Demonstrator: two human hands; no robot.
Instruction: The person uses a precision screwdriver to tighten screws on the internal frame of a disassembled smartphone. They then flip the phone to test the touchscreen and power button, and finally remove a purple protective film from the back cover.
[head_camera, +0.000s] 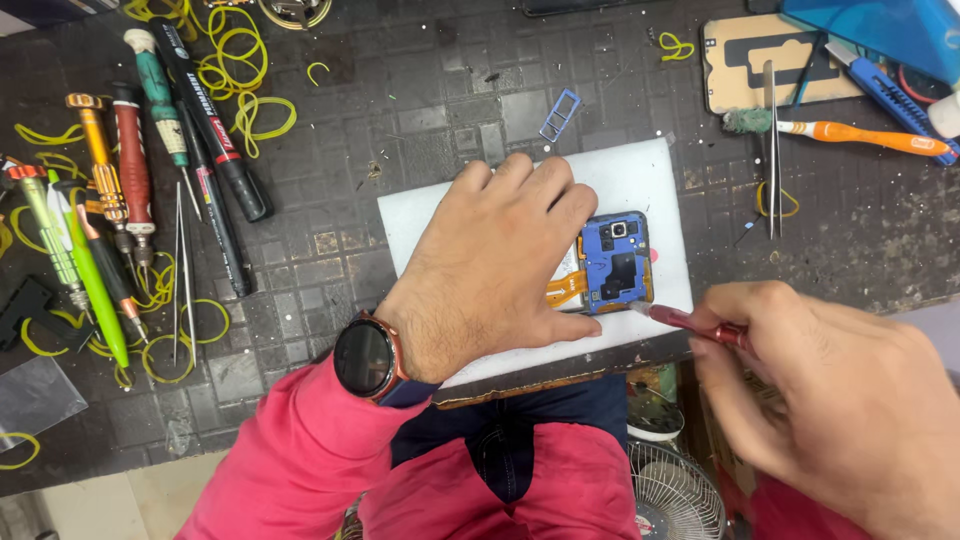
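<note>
At the centre of the frame, an opened phone (612, 262) with a blue inner frame and an orange flex cable is laid on a white pad (650, 180), which rests on a dark gridded work mat (400, 90). The left hand (490, 270) is pressed flat on the phone, fingers spread and closed on nothing; most of the phone is covered by it, and only the upper end with the camera module is exposed. A smartwatch (365, 357) is worn on the left wrist. At the lower right of the frame, a red-handled screwdriver (695, 325) is gripped in the right hand (840, 390), with its tip set at the lower right corner of the phone. At the left of the frame, a row of screwdrivers (130, 170) and yellow rubber bands (240, 60) is laid out. At the upper right, tweezers (772, 150) and an orange-handled brush (850, 133) are placed beside a phone back cover (740, 60)
</note>
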